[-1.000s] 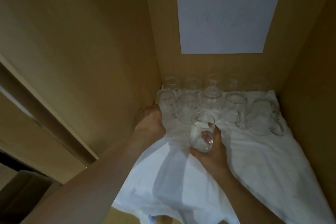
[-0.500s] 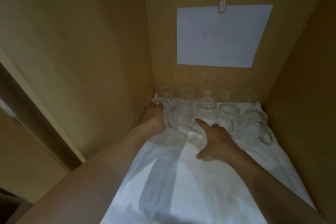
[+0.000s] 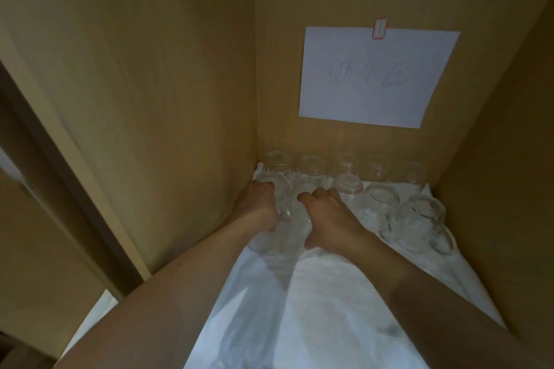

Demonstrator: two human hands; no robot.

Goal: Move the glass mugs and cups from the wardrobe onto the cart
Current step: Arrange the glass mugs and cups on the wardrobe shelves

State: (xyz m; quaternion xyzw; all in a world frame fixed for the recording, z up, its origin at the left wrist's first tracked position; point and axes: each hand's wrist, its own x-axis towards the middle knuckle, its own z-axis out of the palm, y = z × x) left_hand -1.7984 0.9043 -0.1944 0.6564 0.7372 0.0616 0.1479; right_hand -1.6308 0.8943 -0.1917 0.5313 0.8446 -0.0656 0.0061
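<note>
Both hands are reaching into the wardrobe's left corner — my left hand (image 3: 257, 207) and right hand (image 3: 328, 219) are curling round the glass cups (image 3: 292, 213) on the white cloth (image 3: 314, 308). Glass being slick and breakable, I am gripping the sides — not the rims.

Dim wooden walls (image 3: 168, 75) — taped paper (image 3: 374, 78)

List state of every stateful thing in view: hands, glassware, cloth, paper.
left hand: fingers curled on a glass at the left wall
right hand: fingers curled round a glass between the hands
two glass mugs: upside down on cloth, untouched
back row of cups: standing against back wall
white cloth: spread, wrinkled
paper sheet: taped to back wall
</note>
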